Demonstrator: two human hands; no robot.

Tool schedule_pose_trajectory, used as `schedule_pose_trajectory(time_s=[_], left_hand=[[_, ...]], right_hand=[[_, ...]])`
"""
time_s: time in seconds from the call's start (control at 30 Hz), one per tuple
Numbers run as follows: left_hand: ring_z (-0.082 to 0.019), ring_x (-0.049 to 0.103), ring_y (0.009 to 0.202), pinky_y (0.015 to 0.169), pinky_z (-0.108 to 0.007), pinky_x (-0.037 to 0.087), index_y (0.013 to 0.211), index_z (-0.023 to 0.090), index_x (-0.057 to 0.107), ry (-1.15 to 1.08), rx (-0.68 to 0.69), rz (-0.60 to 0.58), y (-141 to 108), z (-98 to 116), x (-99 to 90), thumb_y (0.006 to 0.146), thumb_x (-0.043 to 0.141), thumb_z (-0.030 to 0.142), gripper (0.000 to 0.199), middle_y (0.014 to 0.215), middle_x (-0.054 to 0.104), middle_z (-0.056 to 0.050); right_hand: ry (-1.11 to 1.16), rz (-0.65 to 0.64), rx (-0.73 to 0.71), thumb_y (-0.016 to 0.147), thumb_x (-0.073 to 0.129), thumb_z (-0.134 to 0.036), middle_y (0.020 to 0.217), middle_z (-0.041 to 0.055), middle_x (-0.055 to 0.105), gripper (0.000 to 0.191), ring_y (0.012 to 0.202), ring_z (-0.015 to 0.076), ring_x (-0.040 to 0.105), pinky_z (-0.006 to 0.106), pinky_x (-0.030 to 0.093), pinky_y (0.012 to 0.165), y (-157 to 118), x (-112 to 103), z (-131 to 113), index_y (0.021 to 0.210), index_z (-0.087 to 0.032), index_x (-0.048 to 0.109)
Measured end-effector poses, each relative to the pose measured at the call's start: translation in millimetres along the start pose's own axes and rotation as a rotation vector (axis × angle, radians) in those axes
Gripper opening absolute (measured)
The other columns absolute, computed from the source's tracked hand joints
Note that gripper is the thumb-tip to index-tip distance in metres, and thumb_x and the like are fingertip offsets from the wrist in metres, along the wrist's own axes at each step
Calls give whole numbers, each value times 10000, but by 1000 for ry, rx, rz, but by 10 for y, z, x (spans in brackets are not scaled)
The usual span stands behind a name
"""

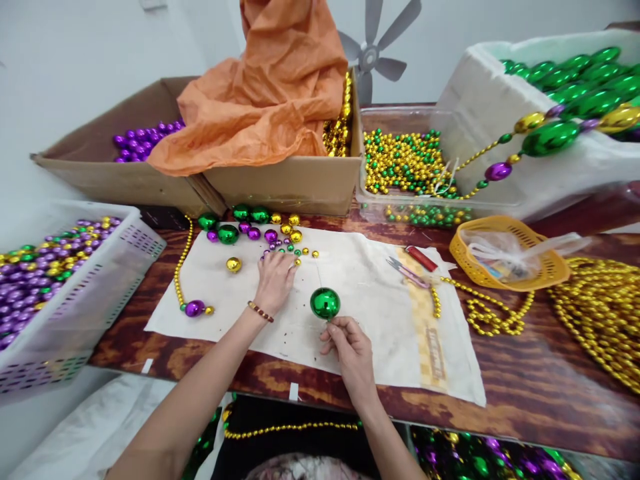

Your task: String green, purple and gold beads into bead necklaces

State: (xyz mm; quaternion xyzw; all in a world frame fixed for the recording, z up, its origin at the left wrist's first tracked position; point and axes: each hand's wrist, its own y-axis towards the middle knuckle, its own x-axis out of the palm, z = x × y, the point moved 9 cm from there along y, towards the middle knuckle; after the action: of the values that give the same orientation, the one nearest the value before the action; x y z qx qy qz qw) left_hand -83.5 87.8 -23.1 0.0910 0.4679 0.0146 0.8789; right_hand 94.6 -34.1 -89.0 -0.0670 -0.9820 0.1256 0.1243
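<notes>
My right hand pinches a thin wire or needle just under a large shiny green bead. The wire comes out of the bead's top and slants up over the white cloth. My left hand, a beaded bracelet on its wrist, reaches down at the small beads with its fingers bent and somewhat apart. Its fingertips are partly hidden, and no bead shows in them. Past it lie larger green beads, purple beads and gold beads. A single gold bead sits to its left.
Thread snips and a red-handled tool lie on the cloth's right. A yellow basket, gold bead strands and a clear bead tub stand beyond. Left are a white crate and a cardboard box under orange cloth.
</notes>
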Motion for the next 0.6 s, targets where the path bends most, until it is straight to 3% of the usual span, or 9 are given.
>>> schedule_pose_trajectory(time_s=[0.13, 0.3, 0.4, 0.6], left_hand=[[-391, 484, 1153, 966, -526, 371, 1171, 184, 666, 209, -41, 30, 89, -115, 43, 902, 545, 204, 296, 1208, 632, -174], [-381, 506, 1134, 979, -517, 386, 1206, 146, 636, 271, -183, 198, 31, -452, -292, 919, 477, 161, 328, 1205, 620, -192], [-343, 544, 1106, 984, -459, 414, 1120, 150, 671, 307, -151, 146, 95, -574, -370, 933, 445, 148, 293, 1122, 637, -177], [-306, 629, 1025, 915, -402, 470, 1039, 159, 666, 318, -185, -33, 263, -710, -254, 917, 539, 195, 180, 1039, 676, -148]], right_hand=[[-46, 7, -21, 867, 678, -486, 668, -5, 676, 311, 491, 129, 619, 246, 524, 532, -29, -44, 32, 846, -184, 605], [-58, -10, -29, 879, 672, -482, 675, -1, 674, 308, 500, 132, 626, 244, 519, 530, -30, -74, 70, 845, -182, 606], [-67, -23, -40, 883, 670, -481, 677, 2, 674, 309, 505, 133, 630, 243, 516, 533, -24, -68, 54, 837, -182, 612], [-92, -26, -47, 886, 660, -497, 685, 7, 680, 320, 509, 141, 635, 251, 515, 536, -24, -67, 51, 832, -186, 610]])
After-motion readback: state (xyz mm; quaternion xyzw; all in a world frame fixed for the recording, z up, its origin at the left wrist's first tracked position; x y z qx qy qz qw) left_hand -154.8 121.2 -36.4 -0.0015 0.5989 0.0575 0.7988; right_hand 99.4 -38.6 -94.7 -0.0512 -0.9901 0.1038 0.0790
